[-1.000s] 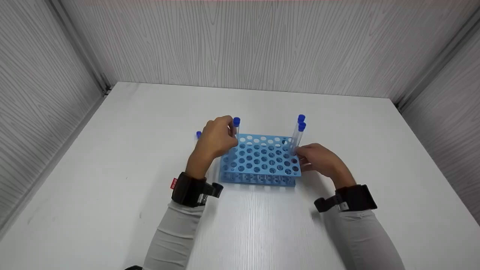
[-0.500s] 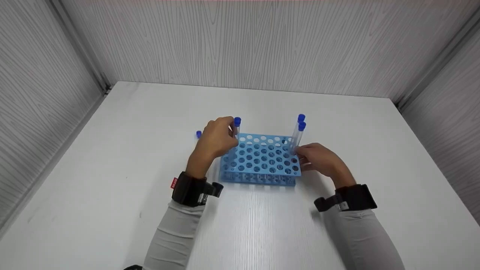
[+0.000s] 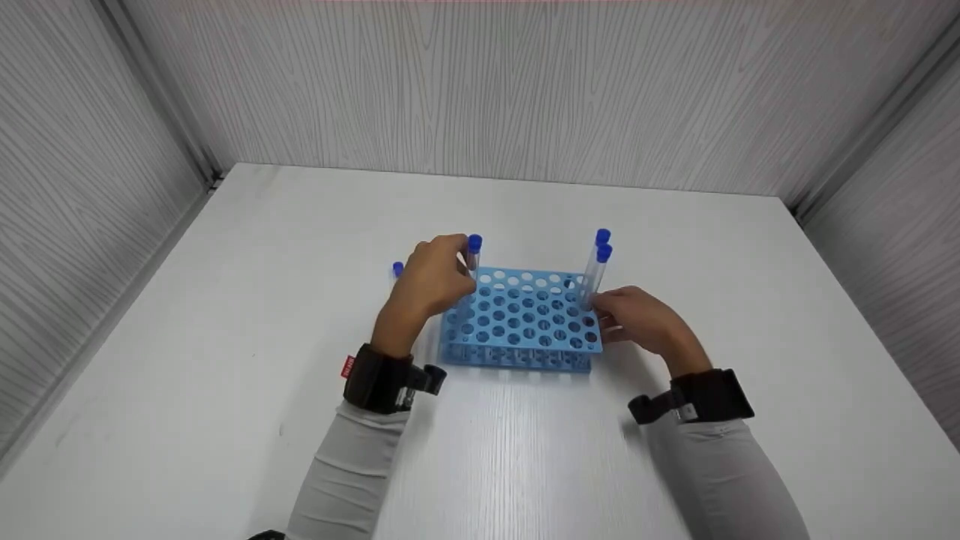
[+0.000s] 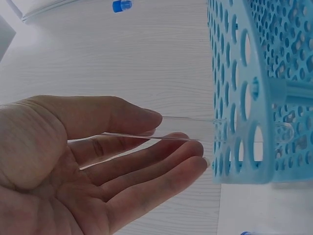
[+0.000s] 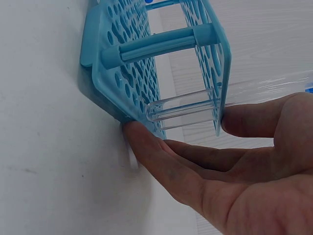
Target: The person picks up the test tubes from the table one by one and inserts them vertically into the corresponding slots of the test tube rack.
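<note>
Between thumb and fingers, my left hand (image 3: 429, 277) pinches a clear test tube (image 4: 183, 128) with a blue cap (image 3: 475, 244). The tube's rounded lower end passes through the top plate at the left end of a light blue test tube rack (image 3: 525, 348). My right hand (image 3: 637, 319) grips the rack's right end, thumb (image 5: 247, 120) by the top plate and fingers (image 5: 161, 159) at the lower one. Two blue-capped tubes (image 3: 592, 281) stand upright in the rack's back right corner, beside that thumb.
Another blue-capped tube (image 3: 398, 269) shows left of the rack, mostly hidden behind my left hand. The white table (image 3: 225, 360) is bounded by a grey wood-grain panel (image 3: 480, 97) at the back and by side panels.
Over the last second the tube in my left hand has shifted very slightly to the right. The right hand and the rack stay still.
</note>
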Tool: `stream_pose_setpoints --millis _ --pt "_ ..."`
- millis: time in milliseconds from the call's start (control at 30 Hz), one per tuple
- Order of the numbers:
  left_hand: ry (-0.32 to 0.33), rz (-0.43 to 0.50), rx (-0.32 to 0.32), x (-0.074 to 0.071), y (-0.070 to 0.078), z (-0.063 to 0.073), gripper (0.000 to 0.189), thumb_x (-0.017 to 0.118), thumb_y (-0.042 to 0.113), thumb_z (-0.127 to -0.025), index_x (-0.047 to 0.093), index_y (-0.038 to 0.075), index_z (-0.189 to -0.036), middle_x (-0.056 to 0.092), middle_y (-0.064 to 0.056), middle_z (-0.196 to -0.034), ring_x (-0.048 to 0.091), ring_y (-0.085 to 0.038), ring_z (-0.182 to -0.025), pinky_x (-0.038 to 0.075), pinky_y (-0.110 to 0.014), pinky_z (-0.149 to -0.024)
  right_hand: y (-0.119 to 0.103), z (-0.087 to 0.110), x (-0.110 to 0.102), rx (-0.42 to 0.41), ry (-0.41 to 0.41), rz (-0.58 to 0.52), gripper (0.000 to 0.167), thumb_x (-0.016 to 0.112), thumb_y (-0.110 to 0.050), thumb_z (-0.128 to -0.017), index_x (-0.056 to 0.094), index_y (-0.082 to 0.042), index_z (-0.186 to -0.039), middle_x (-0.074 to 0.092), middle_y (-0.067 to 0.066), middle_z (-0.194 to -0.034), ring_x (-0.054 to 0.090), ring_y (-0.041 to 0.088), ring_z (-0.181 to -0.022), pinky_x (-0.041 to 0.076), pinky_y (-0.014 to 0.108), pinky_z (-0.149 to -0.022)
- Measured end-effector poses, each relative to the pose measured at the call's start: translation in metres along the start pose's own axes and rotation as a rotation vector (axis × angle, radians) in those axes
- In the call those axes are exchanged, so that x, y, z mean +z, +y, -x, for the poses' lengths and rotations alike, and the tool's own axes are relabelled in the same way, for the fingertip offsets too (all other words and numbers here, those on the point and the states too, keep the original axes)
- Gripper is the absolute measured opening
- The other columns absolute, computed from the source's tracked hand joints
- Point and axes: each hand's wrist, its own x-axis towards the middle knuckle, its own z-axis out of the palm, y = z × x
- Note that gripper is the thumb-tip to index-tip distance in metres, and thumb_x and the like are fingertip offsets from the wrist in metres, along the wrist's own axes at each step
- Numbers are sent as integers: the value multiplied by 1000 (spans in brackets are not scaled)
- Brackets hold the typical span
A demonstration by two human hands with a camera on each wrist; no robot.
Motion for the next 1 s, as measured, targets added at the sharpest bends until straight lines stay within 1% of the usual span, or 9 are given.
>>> stream_pose_setpoints --millis 167,467,733,800,933,1000 --pt "2 -16 -9 0 0 0 27 63 0 -86 66 4 -113 72 -15 -112 69 -30 -102 58 -42 -83 0 0 0 -6 -8 -4 52 44 -32 -108 49 6 -142 58 18 -125 58 25 -113 50 40 -105" --pt "-17 -30 -38 -1 0 -1 27 63 1 -87 66 4 -114 71 -13 -112 67 -28 -101 57 -40 -81 -1 0 -1 -13 -22 -20 49 44 -30 -107 52 6 -139 60 15 -120 59 23 -108 52 38 -102" --pt "-30 -10 -50 -2 -1 1 28 64 1 -88 64 4 -116 69 -13 -110 65 -27 -97 54 -37 -77 0 -1 -1 -1 -20 -16 52 44 -31 -108 48 7 -142 58 18 -127 58 26 -115 50 40 -106" --pt "-30 -11 -52 -2 -2 1 28 64 1 -88 64 4 -116 69 -13 -110 64 -27 -96 53 -36 -76 0 -1 -1 -3 -20 -14 52 44 -32 -108 49 7 -141 58 18 -127 58 26 -115 50 40 -106" --pt "-22 -18 -40 -2 -4 1 29 62 -1 -87 66 4 -115 69 -13 -107 62 -25 -90 49 -33 -68 1 -1 -1 -22 -18 -3 50 43 -32 -107 51 7 -139 59 16 -122 59 25 -112 51 40 -104" --pt "-16 -22 -37 -1 -4 0 30 60 -2 -87 67 3 -115 69 -13 -107 62 -25 -90 48 -33 -67 1 0 0 -29 -15 3 50 43 -32 -107 52 7 -138 60 16 -121 59 25 -110 52 40 -103"
